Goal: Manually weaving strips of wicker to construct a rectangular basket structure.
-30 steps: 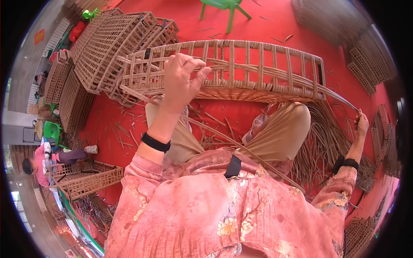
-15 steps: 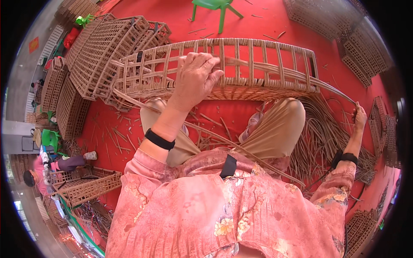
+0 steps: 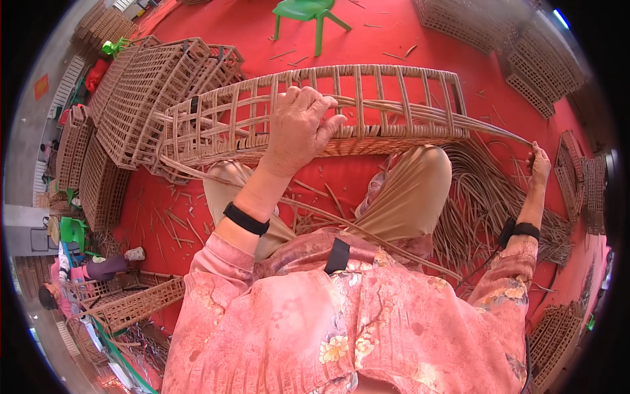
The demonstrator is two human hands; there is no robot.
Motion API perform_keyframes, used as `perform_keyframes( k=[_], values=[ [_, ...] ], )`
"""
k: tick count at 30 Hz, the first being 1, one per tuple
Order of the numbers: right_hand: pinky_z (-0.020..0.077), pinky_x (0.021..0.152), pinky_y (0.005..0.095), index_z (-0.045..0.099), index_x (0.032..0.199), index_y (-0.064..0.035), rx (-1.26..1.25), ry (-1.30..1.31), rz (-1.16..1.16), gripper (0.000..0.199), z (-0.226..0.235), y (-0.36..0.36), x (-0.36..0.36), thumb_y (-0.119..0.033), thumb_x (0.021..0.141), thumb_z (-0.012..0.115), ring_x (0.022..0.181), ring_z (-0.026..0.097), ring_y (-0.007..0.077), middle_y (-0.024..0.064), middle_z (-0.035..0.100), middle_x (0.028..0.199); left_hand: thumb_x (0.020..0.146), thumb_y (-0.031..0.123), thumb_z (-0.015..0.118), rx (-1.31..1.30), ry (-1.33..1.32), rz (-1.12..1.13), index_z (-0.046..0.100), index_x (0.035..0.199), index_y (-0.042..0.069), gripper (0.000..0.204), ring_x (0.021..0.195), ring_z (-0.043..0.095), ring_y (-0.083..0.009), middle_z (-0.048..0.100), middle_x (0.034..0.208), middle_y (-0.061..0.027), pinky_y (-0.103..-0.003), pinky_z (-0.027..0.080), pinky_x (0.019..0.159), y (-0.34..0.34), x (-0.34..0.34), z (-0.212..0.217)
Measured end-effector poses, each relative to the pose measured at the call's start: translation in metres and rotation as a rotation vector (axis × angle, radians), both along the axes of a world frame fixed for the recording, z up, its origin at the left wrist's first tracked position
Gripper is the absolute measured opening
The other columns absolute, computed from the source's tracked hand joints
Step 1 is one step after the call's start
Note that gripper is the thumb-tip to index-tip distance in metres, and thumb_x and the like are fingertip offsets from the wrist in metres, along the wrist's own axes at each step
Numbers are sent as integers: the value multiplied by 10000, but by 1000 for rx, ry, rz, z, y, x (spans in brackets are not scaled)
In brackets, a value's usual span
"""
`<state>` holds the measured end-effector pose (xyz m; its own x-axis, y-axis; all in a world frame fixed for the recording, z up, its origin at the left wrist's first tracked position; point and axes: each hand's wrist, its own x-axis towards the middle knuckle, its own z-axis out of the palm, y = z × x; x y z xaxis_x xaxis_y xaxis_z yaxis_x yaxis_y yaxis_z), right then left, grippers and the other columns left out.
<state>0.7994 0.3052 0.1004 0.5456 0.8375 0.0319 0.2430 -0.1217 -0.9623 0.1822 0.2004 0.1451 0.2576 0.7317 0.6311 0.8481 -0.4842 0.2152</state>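
While the left hand point(image 3: 298, 128) grips the long wicker frame point(image 3: 367, 108) lying crosswise, the right hand point(image 3: 539, 164) pinches a cane strand point(image 3: 485, 128) out sideways.

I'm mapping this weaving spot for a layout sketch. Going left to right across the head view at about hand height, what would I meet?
Stacked wicker panels → left hand on the long wicker frame → rattan strands → right hand gripping the strands → wicker crates.
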Motion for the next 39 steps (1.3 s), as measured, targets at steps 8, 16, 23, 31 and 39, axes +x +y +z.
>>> perform_keyframes(
  k=[8,16,23,31,39],
  values=[
    [402,424,170,689,910,-124,10,61,22,225,-4,0,-6,-343,912,741,512,537,36,-51,589,674,792,282,770,-5,16,-37,706,1117,129,365,909,565,-240,572,929,-23,-408,450,790,13,14,-5],
    [413,430,179,702,1040,-117,66,205,-23,208,-4,-1,-10,-295,935,714,531,545,48,-24,642,746,814,222,759,-81,-80,-47,700,1037,114,255,879,603,-250,568,944,-49,-416,440,804,15,22,-4],
    [381,377,159,602,937,-78,-110,1194,406,210,-34,-6,-86,-280,986,633,550,536,65,41,644,793,846,193,739,-130,-144,-6,734,963,89,156,867,600,-248,567,937,-40,-399,486,782,12,26,-6],
    [400,395,167,624,952,-74,-148,767,362,279,16,-56,-222,-336,929,718,532,563,68,34,658,775,852,189,736,-107,-137,-17,724,992,63,189,861,595,-254,576,966,-47,-396,491,779,10,32,-6],
    [361,420,219,729,910,-32,192,-239,398,239,67,-47,-234,-268,941,698,488,526,60,13,646,684,843,172,735,-121,-160,-31,722,980,65,175,862,592,-245,578,954,-55,-404,467,787,13,31,-5]
  ],
)
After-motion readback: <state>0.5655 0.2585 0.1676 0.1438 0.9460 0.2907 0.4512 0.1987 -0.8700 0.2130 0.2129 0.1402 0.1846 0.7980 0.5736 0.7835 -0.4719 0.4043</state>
